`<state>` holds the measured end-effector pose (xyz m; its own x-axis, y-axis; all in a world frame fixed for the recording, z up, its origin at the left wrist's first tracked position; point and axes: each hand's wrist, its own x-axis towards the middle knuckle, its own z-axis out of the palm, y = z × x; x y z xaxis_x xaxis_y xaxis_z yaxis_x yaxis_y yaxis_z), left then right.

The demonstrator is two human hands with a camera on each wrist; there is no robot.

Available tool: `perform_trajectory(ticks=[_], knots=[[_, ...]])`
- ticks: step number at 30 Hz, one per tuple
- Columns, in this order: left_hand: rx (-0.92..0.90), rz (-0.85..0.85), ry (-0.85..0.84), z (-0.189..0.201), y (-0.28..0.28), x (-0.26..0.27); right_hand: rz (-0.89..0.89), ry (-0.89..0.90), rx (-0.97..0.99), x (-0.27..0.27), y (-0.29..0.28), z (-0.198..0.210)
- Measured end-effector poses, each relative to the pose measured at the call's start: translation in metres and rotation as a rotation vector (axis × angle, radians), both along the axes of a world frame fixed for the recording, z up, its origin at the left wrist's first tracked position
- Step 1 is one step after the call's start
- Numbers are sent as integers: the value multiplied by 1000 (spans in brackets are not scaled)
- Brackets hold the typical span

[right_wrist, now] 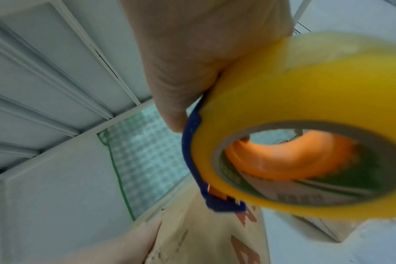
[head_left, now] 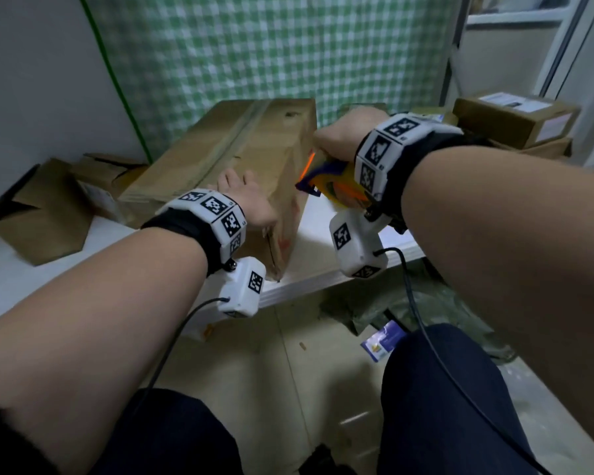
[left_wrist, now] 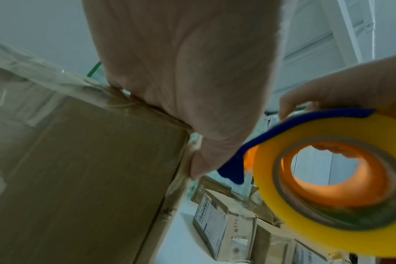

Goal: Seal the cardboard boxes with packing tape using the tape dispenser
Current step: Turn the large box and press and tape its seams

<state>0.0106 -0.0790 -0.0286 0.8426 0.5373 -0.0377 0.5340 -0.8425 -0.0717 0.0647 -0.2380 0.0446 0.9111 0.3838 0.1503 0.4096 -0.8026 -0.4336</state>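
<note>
A long brown cardboard box (head_left: 240, 156) lies on the white table (head_left: 336, 217), with a strip of tape along its top seam. My left hand (head_left: 244, 193) lies flat on the near end of the box top, palm on its edge (left_wrist: 192, 110). My right hand (head_left: 343, 135) grips a tape dispenser (head_left: 333, 183) with a blue frame, orange core and yellowish roll (left_wrist: 328, 178), held just right of the box's upper right edge. In the right wrist view the blue cutter end (right_wrist: 224, 205) hangs close over the box side (right_wrist: 203, 237) with red print.
Opened, crumpled cardboard boxes (head_left: 48, 207) sit at the table's left. Labelled parcels (head_left: 515, 121) are stacked at the back right. A green checked cloth (head_left: 271, 46) hangs behind. The table's front edge (head_left: 306, 286) is near my knees; litter lies on the floor.
</note>
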Motion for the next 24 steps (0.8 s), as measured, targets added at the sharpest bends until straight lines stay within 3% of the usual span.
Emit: perform_trajectory(ticks=[4, 9, 15, 20, 24], knots=[[-48, -24, 16, 8, 3, 9, -131, -99, 92, 7, 16, 12], [-158, -258, 159, 34, 29, 6, -31, -214, 20, 27, 50, 9], [-29, -535, 21, 40, 55, -21, 135, -252, -53, 34, 101, -12], [55, -584, -90, 29, 59, -20, 290, -224, -35, 40, 113, -31], [56, -569, -128, 22, 57, -20, 296, -308, -39, 44, 100, -30]])
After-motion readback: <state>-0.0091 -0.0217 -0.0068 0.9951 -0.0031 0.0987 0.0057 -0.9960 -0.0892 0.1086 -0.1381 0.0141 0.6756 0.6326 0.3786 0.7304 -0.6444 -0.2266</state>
